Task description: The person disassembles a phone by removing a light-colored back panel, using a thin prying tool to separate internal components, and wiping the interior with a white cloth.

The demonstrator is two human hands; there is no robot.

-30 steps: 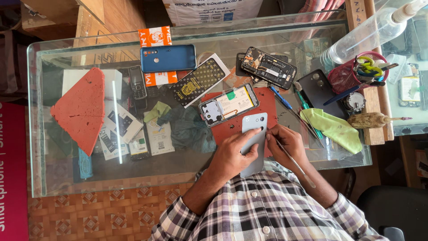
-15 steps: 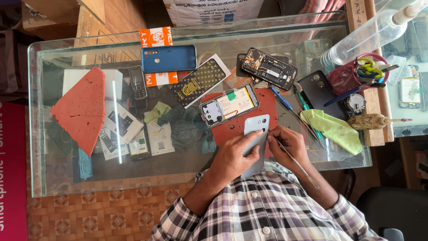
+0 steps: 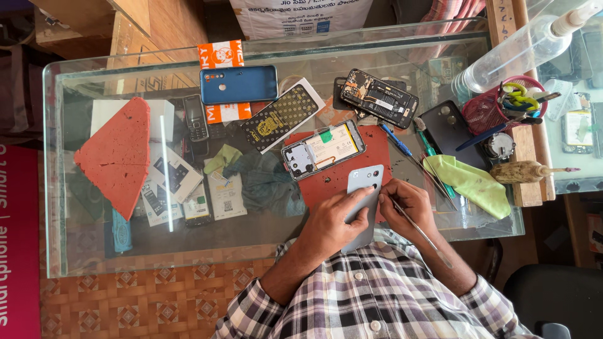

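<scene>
Grey phone back cover (image 3: 364,191) sits at the near edge of the red work mat (image 3: 377,150), tilted up off the mat, camera cut-out end pointing away from the person. Left hand (image 3: 330,220) is closed around its lower half, thumb across the face, apparently to brace it for the tool. Right hand (image 3: 408,202), just right of the cover, pinches a thin metal pry tool (image 3: 419,229) pen-fashion, tip at the cover's right edge, shaft trailing back over the wrist.

Opened phone (image 3: 323,149), battery showing, lies on the mat just beyond the cover, likely parked within reach. Second gutted phone (image 3: 379,98) lies beyond the mat, board exposed.

Counts, placed from the mat:
- Blue phone (image 3: 239,84), one, beyond and left.
- Black keypad handset (image 3: 195,117), one, further left.
- Black back cover (image 3: 447,125), one, right.
- Green cloth (image 3: 468,183), one, right, near bench (image 3: 63,157) edge.
- Red mesh tool cup (image 3: 483,113), one, beyond the cloth.
- Screwdrivers, two: blue-handled (image 3: 396,140) and green-handled (image 3: 428,145), right of the mat.
- Red triangular slab (image 3: 116,157), one, far left.
- Clear spray bottle (image 3: 515,53), one, far right corner.
</scene>
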